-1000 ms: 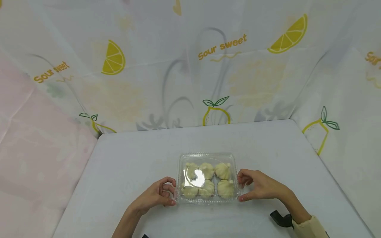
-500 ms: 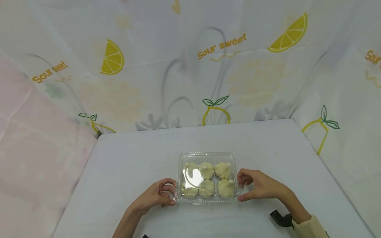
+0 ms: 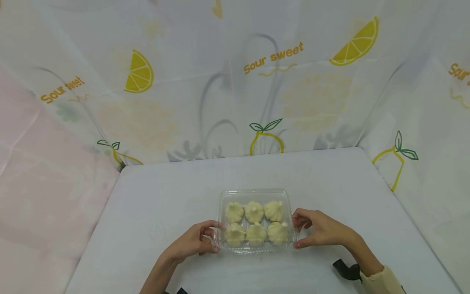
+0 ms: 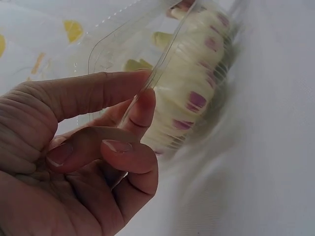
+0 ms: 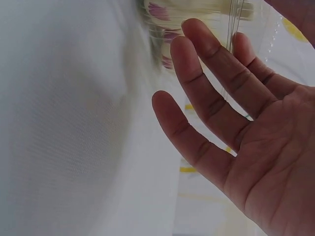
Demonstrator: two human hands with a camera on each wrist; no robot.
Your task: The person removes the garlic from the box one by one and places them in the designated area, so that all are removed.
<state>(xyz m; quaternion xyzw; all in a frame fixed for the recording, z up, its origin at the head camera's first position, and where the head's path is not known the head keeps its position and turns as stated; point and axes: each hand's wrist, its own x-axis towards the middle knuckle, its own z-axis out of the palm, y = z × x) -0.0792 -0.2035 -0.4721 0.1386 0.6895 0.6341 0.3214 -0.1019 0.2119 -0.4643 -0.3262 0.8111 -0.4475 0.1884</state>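
Note:
A clear plastic clamshell box (image 3: 252, 192) sits on the white table with its lid over several pale garlic bulbs (image 3: 254, 212). Purple patches show on the lower sides of the garlic in both wrist views. At the box's left side, my left hand (image 3: 196, 241) pinches the thin rim (image 4: 162, 61) with the thumb and a finger; its other fingers curl loosely below. My right hand (image 3: 318, 229) is at the right side, thumb by the near corner. In the right wrist view its fingers (image 5: 211, 105) are extended, some touching the box's side; the thumb tip is cut off.
The white table (image 3: 172, 192) meets a hanging cloth (image 3: 205, 102) printed with lemons at the back and sides. A black strap-like piece (image 3: 346, 270) shows by the right wrist, near a cream sleeve (image 3: 383, 281).
My left hand has shifted slightly right, its fingers now overlapping the box's left rim. The bright glare on the lid has vanished, and the box has shifted slightly. My right hand stays put.

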